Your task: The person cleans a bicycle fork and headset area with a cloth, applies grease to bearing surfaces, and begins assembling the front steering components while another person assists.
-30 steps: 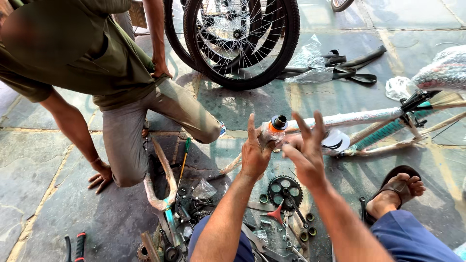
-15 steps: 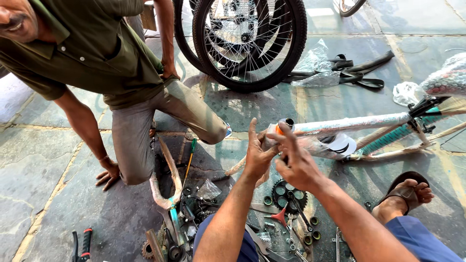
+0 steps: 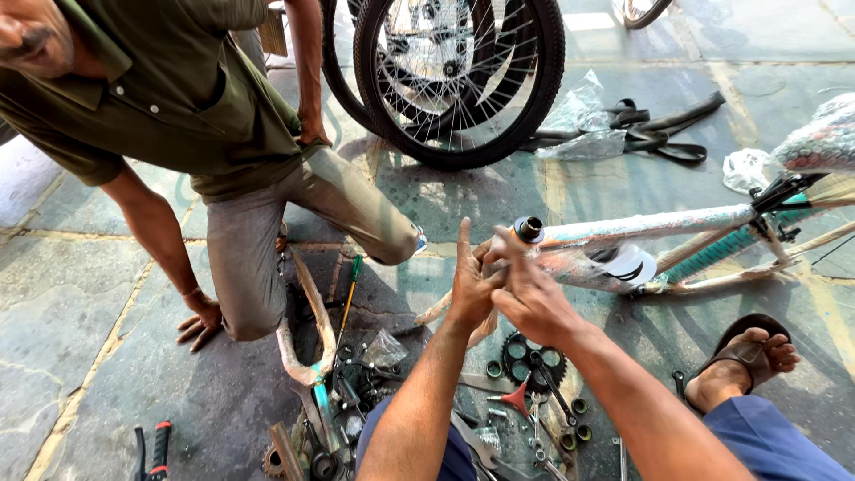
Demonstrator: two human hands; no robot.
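So both hands, left hand [image 3: 469, 287] and right hand [image 3: 525, 294], are clamping together on the wrapped bike frame [image 3: 650, 227] by its head tube, which looks stiff, light-ish and slippery under plastic.

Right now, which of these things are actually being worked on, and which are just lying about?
In hand:
left hand
right hand
wrapped bicycle frame
head tube end

Lying about:
wheels
chainring
screwdriver
pliers
rubber tube
plastic wrapping

A crumpled clear plastic bag [image 3: 583, 125] lies on the stone floor [image 3: 71, 285] beside the wheels. Another clear wrapper [image 3: 746, 169] sits near the floor's right edge. A white oval label [image 3: 628, 264] sticks on the wrapped frame tube [image 3: 641, 230] by my fingers.
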